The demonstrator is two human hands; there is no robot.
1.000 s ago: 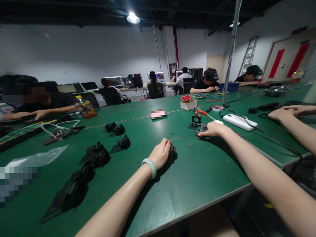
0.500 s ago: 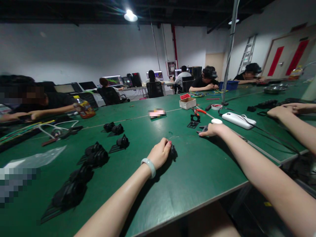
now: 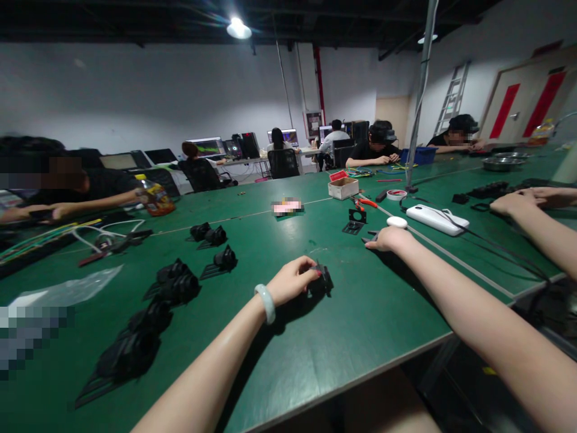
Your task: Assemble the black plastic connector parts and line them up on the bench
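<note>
- The left hand, wearing a pale green bangle, pinches 1 small black part on the green table.
- The right hand looks closed on 1 dark, forked piece.
- Black cylindrical units on slotted bases, at left, appear assembled.
- 1 black upright bracket with a round hole, beyond the right hand, shows no cylinder fitted; it seems unfinished.

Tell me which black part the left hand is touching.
The black part at the fingers of the left hand. The black units farther left and the round-holed bracket near the right hand all sit apart from that hand.
</note>
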